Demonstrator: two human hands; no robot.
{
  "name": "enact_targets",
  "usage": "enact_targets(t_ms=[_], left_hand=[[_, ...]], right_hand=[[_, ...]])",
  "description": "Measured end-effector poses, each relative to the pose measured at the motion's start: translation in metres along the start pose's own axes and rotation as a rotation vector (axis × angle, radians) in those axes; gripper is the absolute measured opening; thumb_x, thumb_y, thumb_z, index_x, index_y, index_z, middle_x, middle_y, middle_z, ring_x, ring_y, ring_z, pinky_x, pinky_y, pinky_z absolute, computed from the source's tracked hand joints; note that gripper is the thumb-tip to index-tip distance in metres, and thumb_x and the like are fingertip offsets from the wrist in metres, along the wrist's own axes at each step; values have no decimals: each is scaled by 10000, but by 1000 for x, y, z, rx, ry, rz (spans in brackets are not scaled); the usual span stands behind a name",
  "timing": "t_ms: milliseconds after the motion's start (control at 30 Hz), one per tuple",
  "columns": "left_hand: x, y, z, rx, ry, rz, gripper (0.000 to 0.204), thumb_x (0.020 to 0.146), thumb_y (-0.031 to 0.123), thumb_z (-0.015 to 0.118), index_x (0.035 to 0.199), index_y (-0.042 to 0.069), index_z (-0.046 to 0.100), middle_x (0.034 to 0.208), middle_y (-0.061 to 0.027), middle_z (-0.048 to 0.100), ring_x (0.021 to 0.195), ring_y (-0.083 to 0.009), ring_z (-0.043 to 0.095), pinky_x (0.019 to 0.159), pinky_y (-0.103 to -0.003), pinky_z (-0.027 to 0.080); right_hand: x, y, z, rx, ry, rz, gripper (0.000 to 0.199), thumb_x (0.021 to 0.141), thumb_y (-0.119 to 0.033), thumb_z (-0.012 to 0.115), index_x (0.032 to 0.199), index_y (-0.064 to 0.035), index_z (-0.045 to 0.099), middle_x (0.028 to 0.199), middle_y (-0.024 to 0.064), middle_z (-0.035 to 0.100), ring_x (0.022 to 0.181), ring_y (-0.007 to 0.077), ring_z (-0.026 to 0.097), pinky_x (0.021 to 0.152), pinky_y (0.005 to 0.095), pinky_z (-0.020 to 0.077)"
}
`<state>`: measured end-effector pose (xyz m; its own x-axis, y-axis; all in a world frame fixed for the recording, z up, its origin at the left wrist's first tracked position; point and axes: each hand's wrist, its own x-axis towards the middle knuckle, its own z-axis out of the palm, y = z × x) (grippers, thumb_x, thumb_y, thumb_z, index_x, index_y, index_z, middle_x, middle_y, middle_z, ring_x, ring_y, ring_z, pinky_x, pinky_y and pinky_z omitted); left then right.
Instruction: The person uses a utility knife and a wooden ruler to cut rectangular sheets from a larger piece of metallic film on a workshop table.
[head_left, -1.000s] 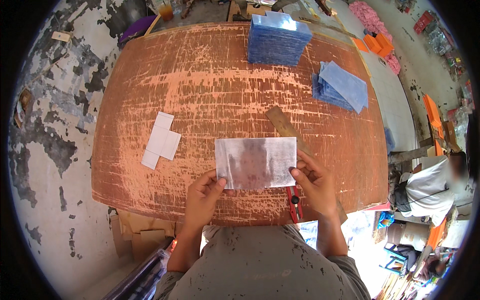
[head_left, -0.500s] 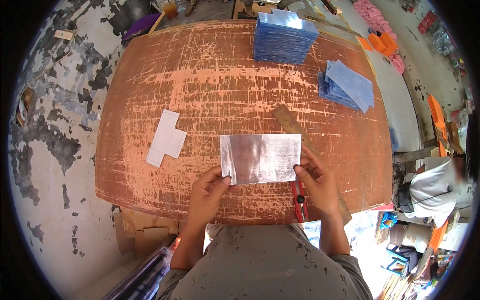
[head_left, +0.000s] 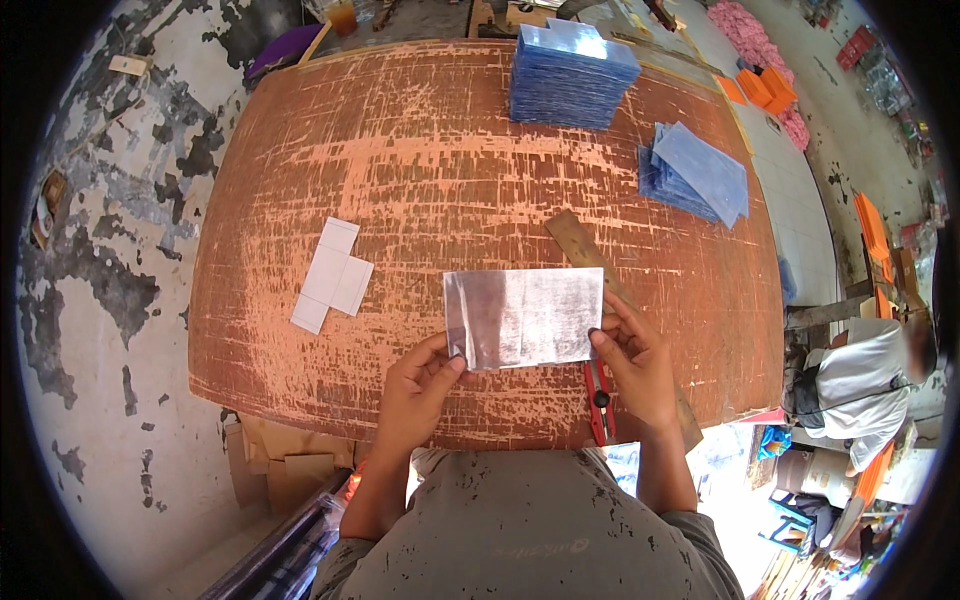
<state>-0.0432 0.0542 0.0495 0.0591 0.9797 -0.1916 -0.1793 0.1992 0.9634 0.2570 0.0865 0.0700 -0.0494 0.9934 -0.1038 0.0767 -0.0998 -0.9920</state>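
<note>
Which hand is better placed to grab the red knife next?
Probably the right hand: the red knife lies close beside it, while the left hand is farther off. Both hold the shiny sheet, though.

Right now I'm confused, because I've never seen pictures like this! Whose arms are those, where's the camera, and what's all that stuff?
There's no machine arm here, just a person's bare left hand and right hand. The camera sits on the person's head and looks down. Its fisheye lens makes straight edges look curved. Both hands hold a shiny rectangular sheet by its lower corners. Below it is a scratched brown tabletop. On the left lies a white T-shaped cutout. Near the right hand are a red cutter knife and a long flat brown bar. Farther back stand a tall stack of bluish sheets and a lower, messier pile.
</note>
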Motion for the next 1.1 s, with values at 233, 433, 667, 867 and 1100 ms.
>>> enact_targets(t_ms=[233, 433, 667, 867, 1100], left_hand=[[1, -3, 4, 93, 71, -42, 442, 1075, 46, 697, 1508, -13, 629, 1127, -50, 735, 939, -112, 687, 853, -281, 580], [-1, -2, -2, 460, 164, -39, 482, 1046, 106, 761, 1498, -17, 647, 1001, -34, 724, 814, -81, 631, 721, -270, 530], [-4, 5, -6, 565, 208, 13, 487, 1015, 123, 786, 1470, -9, 673, 967, -44, 729, 763, -99, 632, 697, -281, 524], [-18, 14, -10, 935, 375, 68, 538, 972, 199, 825, 1452, 7, 676, 1029, -111, 720, 842, -239, 687, 729, -386, 565], [-1, 17, -17, 1161, 154, 314, 718, 884, 201, 879, 1533, 54, 612, 1542, -199, 562, 1408, -398, 548, 1168, -514, 446]], right_hand=[[4, 7, 3, -88, 54, -40, 510, 1047, -4, 732, 1545, -30, 628, 1135, 57, 751, 988, 95, 685, 843, 267, 565], [11, 6, 10, -249, 38, -66, 495, 1019, -27, 767, 1501, -44, 661, 1177, 90, 779, 955, 106, 709, 782, 265, 553], [20, -6, 22, -423, -36, -37, 498, 1020, -64, 779, 1499, -17, 649, 1277, 122, 787, 1076, 164, 746, 883, 308, 568], [12, 9, 4, -733, 102, -350, 497, 992, -136, 795, 1462, -35, 670, 1343, 202, 716, 1242, 361, 686, 1041, 442, 552], [-22, 15, -45, -899, 215, -105, 530, 983, -116, 773, 1491, -38, 641, 1483, 199, 587, 1353, 408, 614, 1107, 483, 533]])
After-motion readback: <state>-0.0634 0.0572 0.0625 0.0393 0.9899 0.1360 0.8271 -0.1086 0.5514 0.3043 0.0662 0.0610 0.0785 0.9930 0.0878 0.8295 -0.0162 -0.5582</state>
